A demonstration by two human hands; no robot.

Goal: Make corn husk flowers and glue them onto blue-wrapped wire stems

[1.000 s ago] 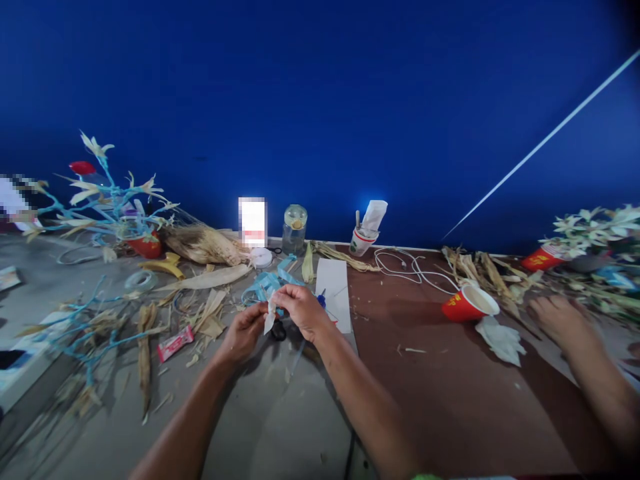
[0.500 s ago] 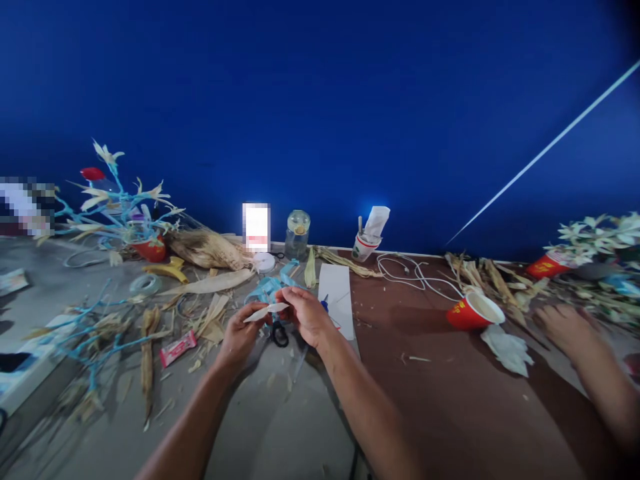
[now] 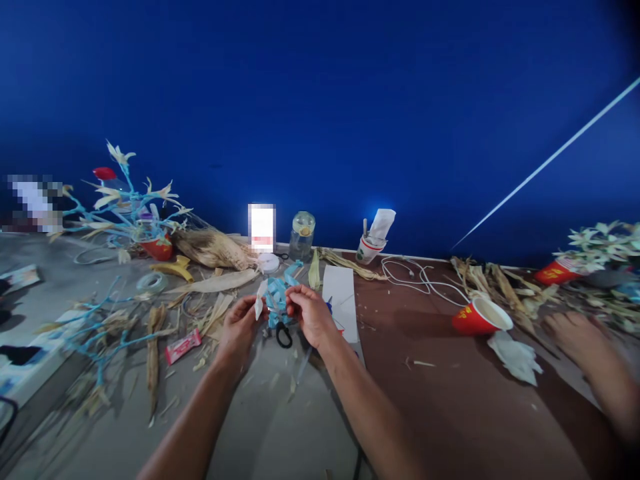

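Note:
My left hand [image 3: 240, 327] is closed, pinching a pale petal-shaped piece of corn husk [image 3: 261, 299] that stands up from the fingertips. To its right, my right hand [image 3: 314, 316] has thumb and fingers pressed together, apart from the husk piece. Whatever those fingers may hold is too small to make out. Between and behind the hands lies a heap of light blue tape strips [image 3: 278, 299]. Just in front of the heap show the black handles of scissors [image 3: 284, 336]. A white sheet [image 3: 340, 300] lies beyond my right wrist.
Blue-wrapped branches [image 3: 103, 353], dry husks [image 3: 154, 360] and a pink wrapper [image 3: 183, 346] lie on the left. A glass jar [image 3: 302, 239] stands at the back. Rightward are a tilted red cup [image 3: 480, 316], crumpled tissue [image 3: 516, 357] and another person's blurred hand [image 3: 573, 337].
My right hand has come off the husk piece and moved slightly right. In my left hand, the piece has turned from nearly level to upright. The view has shifted slightly.

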